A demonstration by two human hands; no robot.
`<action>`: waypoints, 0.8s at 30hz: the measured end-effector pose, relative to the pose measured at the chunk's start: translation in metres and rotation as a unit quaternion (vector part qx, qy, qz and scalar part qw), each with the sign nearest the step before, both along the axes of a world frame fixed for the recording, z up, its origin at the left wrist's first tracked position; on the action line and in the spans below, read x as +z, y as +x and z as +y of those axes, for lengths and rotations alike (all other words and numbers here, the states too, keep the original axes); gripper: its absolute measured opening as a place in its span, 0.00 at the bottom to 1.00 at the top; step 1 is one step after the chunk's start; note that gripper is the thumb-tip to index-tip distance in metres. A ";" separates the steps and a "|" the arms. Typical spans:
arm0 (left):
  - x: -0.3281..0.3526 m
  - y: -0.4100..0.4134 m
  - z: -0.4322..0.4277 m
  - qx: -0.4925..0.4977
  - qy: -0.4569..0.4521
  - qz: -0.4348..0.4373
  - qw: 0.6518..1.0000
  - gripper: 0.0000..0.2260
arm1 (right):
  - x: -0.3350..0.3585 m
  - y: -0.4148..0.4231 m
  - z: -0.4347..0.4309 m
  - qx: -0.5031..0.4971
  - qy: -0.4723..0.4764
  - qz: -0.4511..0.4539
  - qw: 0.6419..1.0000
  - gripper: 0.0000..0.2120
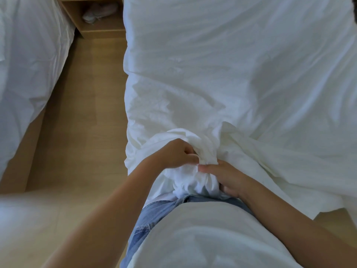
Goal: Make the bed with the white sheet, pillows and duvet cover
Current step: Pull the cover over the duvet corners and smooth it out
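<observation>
At the foot of the bed, both hands meet on a gathered bunch of white fabric, most likely the duvet cover, though it could equally be the sheet. It lies spread and creased over the mattress and is drawn to a knot-like bundle just in front of the person's waist. The left hand has its grip closed on the upper folds, fingers curled into the cloth; the right hand clamps the lower bunch, thumb pressed across it. To do this step well, I judge the 2 hands should find the true edge or corner within the bunch, then pull evenly so the creases running up the bed flatten without dragging the cloth sideways toward the wooden floor. Another white bed stands well apart on the left.
</observation>
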State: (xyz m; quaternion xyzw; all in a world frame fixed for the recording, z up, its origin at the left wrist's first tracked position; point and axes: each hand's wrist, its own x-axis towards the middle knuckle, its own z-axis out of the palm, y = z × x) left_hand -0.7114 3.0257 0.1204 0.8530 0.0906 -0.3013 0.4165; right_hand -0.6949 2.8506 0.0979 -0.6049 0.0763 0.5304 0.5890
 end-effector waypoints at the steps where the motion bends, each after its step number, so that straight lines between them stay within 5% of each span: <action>1: -0.001 -0.008 -0.002 0.011 0.020 -0.030 0.999 0.08 | -0.001 -0.001 0.001 -0.016 -0.009 -0.008 1.000 0.06; 5: -0.006 -0.054 -0.001 0.140 0.035 -0.156 0.977 0.13 | -0.003 -0.001 0.002 -0.125 -0.020 0.003 0.992 0.10; 8: -0.010 -0.074 0.007 0.134 0.101 -0.125 0.978 0.12 | -0.002 0.001 0.005 -0.152 -0.070 0.008 0.986 0.11; 13: -0.014 -0.087 0.000 0.077 0.159 -0.146 0.973 0.12 | 0.010 -0.003 0.008 -0.021 -0.118 -0.121 0.985 0.08; 20: -0.021 -0.067 -0.023 -0.024 0.145 -0.214 0.966 0.14 | 0.021 -0.005 -0.004 0.153 -0.299 -0.311 0.889 0.03; 24: -0.028 -0.058 -0.035 -0.064 0.135 -0.224 0.963 0.16 | 0.022 -0.007 -0.012 0.077 -0.245 -0.213 0.943 0.08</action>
